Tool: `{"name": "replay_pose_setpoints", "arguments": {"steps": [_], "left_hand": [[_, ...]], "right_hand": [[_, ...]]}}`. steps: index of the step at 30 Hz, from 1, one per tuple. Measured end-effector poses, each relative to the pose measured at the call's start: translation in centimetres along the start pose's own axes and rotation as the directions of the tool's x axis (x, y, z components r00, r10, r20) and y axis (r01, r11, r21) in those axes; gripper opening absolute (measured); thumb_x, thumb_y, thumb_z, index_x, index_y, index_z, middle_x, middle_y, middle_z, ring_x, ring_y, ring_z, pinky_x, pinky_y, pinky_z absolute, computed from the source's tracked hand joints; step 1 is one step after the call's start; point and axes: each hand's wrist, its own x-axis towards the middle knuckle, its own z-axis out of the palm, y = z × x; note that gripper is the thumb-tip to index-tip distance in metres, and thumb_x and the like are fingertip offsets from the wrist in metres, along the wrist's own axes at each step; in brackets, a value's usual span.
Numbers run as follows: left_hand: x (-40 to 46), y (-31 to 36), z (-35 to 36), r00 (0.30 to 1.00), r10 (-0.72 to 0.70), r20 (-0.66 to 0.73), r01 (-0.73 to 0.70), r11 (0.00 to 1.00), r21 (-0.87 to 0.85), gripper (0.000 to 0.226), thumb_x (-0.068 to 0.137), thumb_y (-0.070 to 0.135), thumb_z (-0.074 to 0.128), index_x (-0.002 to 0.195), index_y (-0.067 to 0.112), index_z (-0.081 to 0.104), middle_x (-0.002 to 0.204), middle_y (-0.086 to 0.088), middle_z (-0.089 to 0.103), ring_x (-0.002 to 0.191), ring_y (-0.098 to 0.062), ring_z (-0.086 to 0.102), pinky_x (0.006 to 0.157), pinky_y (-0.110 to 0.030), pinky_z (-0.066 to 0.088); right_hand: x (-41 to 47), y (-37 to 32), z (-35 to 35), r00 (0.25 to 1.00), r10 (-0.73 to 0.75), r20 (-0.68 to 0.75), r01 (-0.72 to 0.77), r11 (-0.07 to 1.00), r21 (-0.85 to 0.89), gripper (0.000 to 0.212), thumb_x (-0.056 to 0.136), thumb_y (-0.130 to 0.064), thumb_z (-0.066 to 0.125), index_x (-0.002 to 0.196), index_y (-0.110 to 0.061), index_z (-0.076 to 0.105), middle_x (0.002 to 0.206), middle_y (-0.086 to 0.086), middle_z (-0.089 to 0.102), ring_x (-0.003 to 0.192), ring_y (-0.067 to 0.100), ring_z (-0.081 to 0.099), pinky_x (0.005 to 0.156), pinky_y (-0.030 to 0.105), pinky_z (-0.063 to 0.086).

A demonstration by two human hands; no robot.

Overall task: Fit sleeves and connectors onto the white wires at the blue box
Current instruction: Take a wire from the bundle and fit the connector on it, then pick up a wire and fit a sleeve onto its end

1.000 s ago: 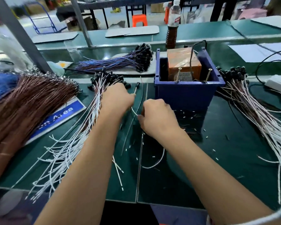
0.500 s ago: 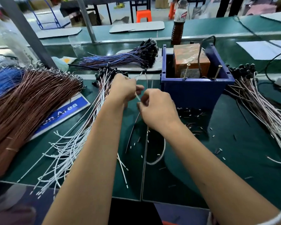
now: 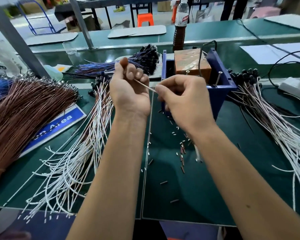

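Blue box [image 3: 220, 94] on the bench [image 3: 232, 153] holds one copper-wrapped block [image 3: 190, 62]. Just left of it, two hands: left hand [image 3: 128, 89] and right hand [image 3: 182, 96] each grip pinching one white wire [image 3: 144, 86].

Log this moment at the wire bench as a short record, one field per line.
left hand: left hand raised, fingers curled round one white wire
right hand: right hand pinches the same wire's other end
blue box: blue box behind the right hand, a copper-coloured block inside
left pile: loose white wires fanned on the green mat
right pile: white wires with black ends
scraps: small sleeve pieces scattered on the mat
far left: brown wire bundle
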Motion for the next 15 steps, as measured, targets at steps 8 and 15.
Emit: {"name": "replay_pose_setpoints", "arguments": {"steps": [8,15], "left_hand": [[-0.5,-0.3,-3.2,0.919,-0.252,0.302,0.217,0.965,0.145,0.028,0.102,0.03,0.05,0.078,0.016,0.049,0.058,0.007,0.027,0.058,-0.01,0.021,0.052,-0.021,0.025],[-1.0,-3.1,-5.4,0.846,-0.325,0.423,-0.17,0.586,0.792,0.021,0.089,0.014,0.066,0.07,0.019,0.056,0.06,0.001,0.039,0.054,-0.012,0.031,0.051,-0.022,0.027]], "right_hand": [[0.6,1.6,-7.7,0.993,-0.109,0.05,0.117,0.968,-0.223,0.007,0.086,-0.014,0.087,0.087,-0.017,0.08,0.076,-0.007,0.077,0.071,0.011,0.075,0.073,0.037,0.064],[0.1,3.6,-9.4,0.965,-0.164,0.206,0.215,0.943,-0.255,0.01,0.083,-0.01,0.089,0.087,-0.012,0.079,0.078,-0.005,0.076,0.07,0.007,0.072,0.074,0.027,0.061]]}}
